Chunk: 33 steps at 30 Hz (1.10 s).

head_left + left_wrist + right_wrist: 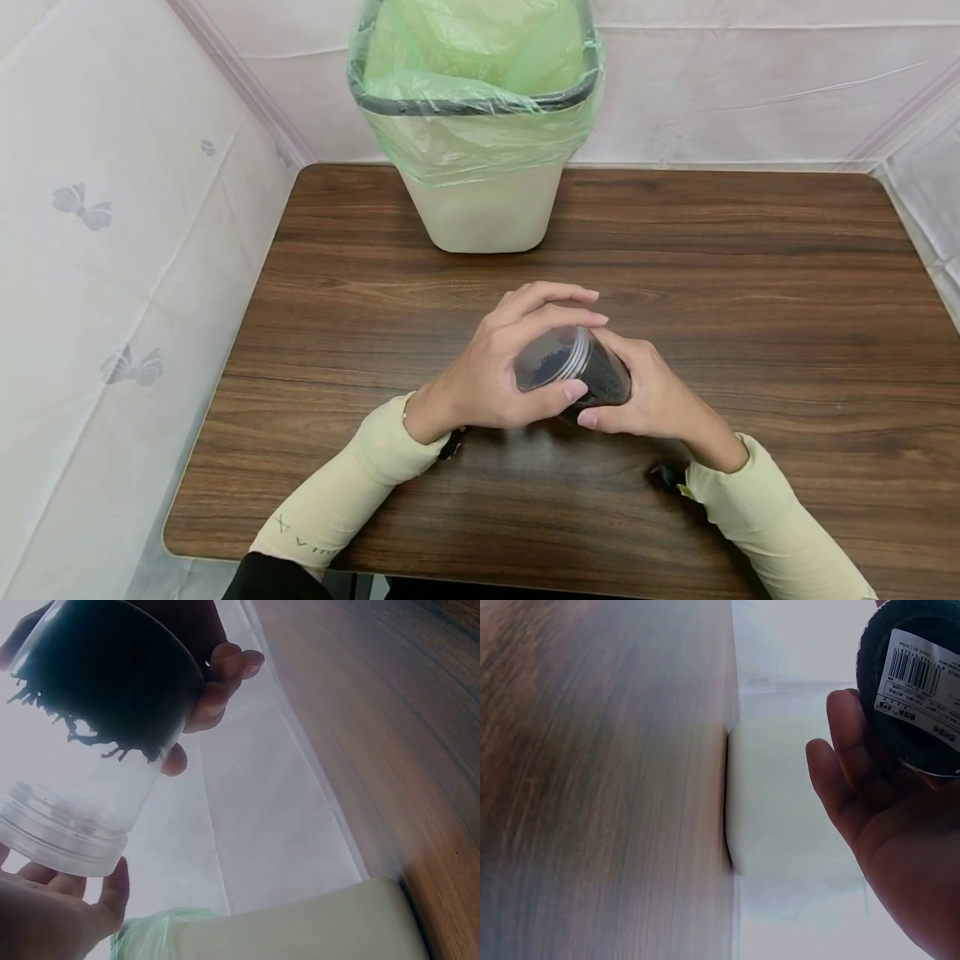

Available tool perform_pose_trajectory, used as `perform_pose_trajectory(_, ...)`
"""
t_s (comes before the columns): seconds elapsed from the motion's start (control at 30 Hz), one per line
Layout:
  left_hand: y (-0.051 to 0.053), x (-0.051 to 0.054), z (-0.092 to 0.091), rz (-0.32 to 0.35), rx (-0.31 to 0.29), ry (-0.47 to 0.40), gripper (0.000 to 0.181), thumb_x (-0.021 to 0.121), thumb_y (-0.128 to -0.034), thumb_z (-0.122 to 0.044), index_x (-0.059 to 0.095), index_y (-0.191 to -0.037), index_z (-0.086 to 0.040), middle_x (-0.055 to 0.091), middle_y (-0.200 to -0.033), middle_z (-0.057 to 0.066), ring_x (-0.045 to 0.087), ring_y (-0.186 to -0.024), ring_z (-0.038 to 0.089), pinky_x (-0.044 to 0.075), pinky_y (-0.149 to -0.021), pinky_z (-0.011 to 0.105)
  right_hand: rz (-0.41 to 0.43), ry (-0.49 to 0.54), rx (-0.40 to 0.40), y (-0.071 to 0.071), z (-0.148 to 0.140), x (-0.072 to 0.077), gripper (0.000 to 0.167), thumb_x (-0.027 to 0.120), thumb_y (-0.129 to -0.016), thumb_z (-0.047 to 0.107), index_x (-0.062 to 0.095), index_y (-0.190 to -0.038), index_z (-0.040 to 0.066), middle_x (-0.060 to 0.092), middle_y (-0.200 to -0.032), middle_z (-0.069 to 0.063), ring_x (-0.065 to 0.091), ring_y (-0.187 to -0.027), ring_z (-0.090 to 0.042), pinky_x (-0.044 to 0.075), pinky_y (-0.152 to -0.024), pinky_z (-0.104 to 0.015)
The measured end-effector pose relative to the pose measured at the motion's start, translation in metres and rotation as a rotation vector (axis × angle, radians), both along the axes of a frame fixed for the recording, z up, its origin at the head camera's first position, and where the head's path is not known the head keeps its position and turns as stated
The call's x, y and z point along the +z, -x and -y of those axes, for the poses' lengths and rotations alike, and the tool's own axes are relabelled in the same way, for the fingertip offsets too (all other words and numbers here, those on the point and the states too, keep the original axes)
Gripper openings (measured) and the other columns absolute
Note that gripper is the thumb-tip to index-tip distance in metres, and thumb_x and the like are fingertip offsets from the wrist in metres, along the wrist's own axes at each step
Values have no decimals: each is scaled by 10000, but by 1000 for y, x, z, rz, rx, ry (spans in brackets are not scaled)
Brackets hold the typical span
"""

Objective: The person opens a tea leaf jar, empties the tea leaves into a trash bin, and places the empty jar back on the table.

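Note:
A clear jar with dark, stringy contents (pixel 606 377) is held tilted between both hands above the table. My left hand (pixel 517 358) grips its ribbed, transparent lid end, thumb in front and fingers over the far side. Around the dark end curls my right hand (pixel 652 392), its thumb at the near side. The left wrist view shows the dark mass (pixel 112 675) in the jar's far part and the clear ribbed end (pixel 64 832) at the left hand's fingertips. In the right wrist view a barcode label (pixel 919 682) is on the jar's base.
A pale bin (pixel 487 208) lined with a green bag (pixel 480 142) stands at the back of the brown wooden table (pixel 750 275), beyond the hands. White sheeting (pixel 750 92) rises behind the table and along its left and right sides.

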State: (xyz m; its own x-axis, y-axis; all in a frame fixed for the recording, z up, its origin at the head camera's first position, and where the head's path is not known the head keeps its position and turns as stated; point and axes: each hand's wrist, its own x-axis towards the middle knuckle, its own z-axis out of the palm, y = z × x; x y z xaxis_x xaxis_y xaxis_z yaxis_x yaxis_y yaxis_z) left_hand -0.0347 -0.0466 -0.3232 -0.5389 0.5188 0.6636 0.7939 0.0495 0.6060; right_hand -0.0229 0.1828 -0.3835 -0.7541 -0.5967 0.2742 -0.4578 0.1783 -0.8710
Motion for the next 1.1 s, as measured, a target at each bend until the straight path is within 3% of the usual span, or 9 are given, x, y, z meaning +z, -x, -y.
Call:
perform_pose_trajectory(0.13, 0, 4, 0, -37, -44, -25, 441, 707, -817, -238, 670, -1215, -51, 585, -1333, 141, 517, -1266, 230, 403, -1051, 418, 16, 64, 54, 2, -2, -3, 603, 858, -727, 247, 624, -1255, 75, 693, -1053, 9, 640, -867, -142, 514, -752, -258)
perform_pose_trajectory(0.37, 0, 8, -3, -126, -128, -83, 338, 657, -883, -291, 707, -1117, -53, 624, -1252, 178, 560, -1233, 279, 424, -1043, 443, 131, 213, 271, 3, -6, -5, 506, 745, -849, 276, 606, -1270, 34, 694, -1058, -71, 653, -898, -187, 530, -817, -302)
perform_pose_trajectory(0.57, 1, 8, -6, -127, -203, -88, 377, 659, -891, -318, 707, -1123, -25, 626, -1224, 195, 586, -1179, 264, 478, -986, 393, 172, 265, 386, 3, -4, -3, 483, 645, -921, 353, 603, -1279, 32, 689, -1080, -106, 660, -921, -216, 527, -863, -323)
perform_pose_trajectory(0.77, 0, 4, -5, -112, -164, -80, 280, 663, -896, -256, 723, -1070, -45, 645, -1133, 142, 593, -1079, 209, 505, -881, 320, 149, 256, 380, 4, -3, -2, 465, 646, -910, 341, 596, -1263, 40, 677, -1040, -82, 644, -887, -204, 535, -804, -327)
perform_pose_trajectory(1.1, -1, 2, -4, -56, -73, -47, 246, 701, -845, -160, 736, -1053, -33, 651, -1116, 113, 589, -1055, 163, 490, -867, 293, 152, 199, 298, 3, -5, -3, 484, 691, -838, 219, 580, -1278, 52, 669, -1014, -68, 639, -842, -198, 539, -741, -321)
